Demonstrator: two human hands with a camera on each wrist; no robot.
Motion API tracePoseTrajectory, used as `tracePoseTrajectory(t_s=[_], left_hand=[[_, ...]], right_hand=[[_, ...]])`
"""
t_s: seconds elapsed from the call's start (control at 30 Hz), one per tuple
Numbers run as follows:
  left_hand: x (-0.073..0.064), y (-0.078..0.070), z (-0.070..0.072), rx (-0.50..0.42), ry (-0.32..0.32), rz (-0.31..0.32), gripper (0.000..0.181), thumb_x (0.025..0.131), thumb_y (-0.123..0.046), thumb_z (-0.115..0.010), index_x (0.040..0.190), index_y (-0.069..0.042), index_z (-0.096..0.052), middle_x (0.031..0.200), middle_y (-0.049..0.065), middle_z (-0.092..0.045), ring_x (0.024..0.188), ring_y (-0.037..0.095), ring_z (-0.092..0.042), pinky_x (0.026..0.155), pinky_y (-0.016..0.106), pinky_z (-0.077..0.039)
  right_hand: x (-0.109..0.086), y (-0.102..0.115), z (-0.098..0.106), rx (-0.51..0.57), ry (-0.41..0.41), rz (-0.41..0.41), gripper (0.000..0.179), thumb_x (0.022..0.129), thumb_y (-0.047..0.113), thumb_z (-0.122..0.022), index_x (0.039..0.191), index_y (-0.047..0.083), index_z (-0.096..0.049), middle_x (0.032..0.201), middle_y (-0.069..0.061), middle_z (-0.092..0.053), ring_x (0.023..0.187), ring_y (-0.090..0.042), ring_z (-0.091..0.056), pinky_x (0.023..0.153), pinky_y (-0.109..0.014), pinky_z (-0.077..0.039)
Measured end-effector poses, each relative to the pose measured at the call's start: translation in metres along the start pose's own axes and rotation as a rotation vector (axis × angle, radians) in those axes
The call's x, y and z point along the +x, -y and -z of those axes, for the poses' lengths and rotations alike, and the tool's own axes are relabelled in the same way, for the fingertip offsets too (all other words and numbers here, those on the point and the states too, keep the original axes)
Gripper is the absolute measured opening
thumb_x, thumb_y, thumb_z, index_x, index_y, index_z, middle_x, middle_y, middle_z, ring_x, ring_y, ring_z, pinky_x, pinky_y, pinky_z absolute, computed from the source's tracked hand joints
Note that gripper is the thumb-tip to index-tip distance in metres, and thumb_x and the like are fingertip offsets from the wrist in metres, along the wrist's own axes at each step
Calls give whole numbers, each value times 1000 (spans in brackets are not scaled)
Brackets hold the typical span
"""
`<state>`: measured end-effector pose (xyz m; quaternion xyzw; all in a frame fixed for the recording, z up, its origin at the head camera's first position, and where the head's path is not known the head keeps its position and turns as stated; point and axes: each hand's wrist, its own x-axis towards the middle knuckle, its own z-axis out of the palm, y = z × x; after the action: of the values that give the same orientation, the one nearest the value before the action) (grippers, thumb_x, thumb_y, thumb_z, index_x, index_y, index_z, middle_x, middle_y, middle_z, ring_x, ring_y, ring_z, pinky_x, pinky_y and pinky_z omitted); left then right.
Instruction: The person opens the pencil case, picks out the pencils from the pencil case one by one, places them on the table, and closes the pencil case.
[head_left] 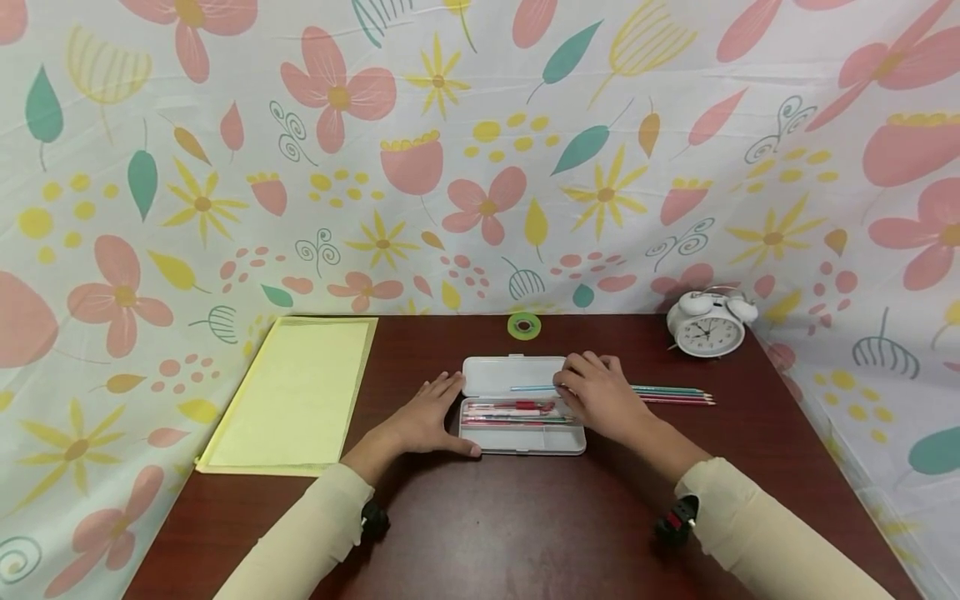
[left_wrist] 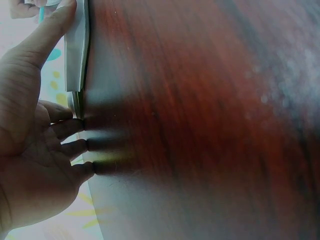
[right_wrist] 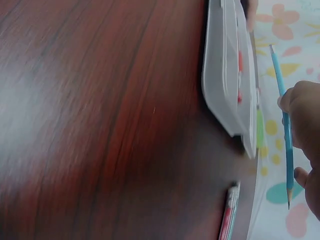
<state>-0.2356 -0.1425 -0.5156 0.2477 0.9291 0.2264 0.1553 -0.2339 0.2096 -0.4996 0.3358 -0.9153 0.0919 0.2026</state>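
Note:
A white pencil case point(head_left: 487, 442) lies open on the table, its lid point(head_left: 487, 375) folded back. Inside its near half are a red pen point(head_left: 528, 406) and several pencils point(head_left: 517, 419). My left hand point(head_left: 422, 419) rests at the case's left end, fingers spread, thumb on the near rim. My right hand point(head_left: 603, 396) pinches a light blue pencil point(right_wrist: 285, 115) above the case's right side, the pencil raised off the table in the right wrist view. Several more coloured pencils point(head_left: 675, 398) lie on the table right of the case, partly behind the right hand.
A yellow zip folder point(head_left: 288, 392) lies at the left. Near the back edge is a roll of green tape point(head_left: 524, 326). A white alarm clock point(head_left: 708, 329) stands at the back right. Flower-patterned cloth point(head_left: 480, 167) hangs behind the brown table point(head_left: 487, 525).

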Motion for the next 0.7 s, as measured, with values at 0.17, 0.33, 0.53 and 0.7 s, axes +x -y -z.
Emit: tracePoseTrajectory(t_s=[0.17,0.33,0.53,0.7], left_hand=[[0,1,-1,0,-1,-4,137,81,-68,-90,177,-4,-18,186,16,-19,175,38,-12,141,61,-14],[1,2,0,1,3,-9,137,82,-70,-89,178,-5,-17,186,16,-19,175,38,-11,141,61,-13],[1,2,0,2,3,-15,136,82,-69,-90,177,-4,-18,186,17,-19,175,39,-12,141,62,-14],[1,2,-1,1,0,-11,136,82,-69,-90,177,-3,-18,186,17,-19,175,39,-12,140,62,-14]], right_hand=[[-13,-15,6,21,32,-63,11,100,15,-83,110,15,-81,110,-1,-65,100,-24,-56,91,-62,-50],[-28,-31,13,33,15,-99,12,97,13,-86,108,15,-81,106,0,-64,97,-22,-56,85,-58,-48],[-52,-55,19,-5,-2,-103,16,94,10,-87,107,16,-80,103,1,-63,93,-21,-54,81,-54,-44],[-74,-76,20,-48,9,-113,19,92,7,-88,107,16,-80,103,0,-63,92,-23,-53,80,-58,-45]])
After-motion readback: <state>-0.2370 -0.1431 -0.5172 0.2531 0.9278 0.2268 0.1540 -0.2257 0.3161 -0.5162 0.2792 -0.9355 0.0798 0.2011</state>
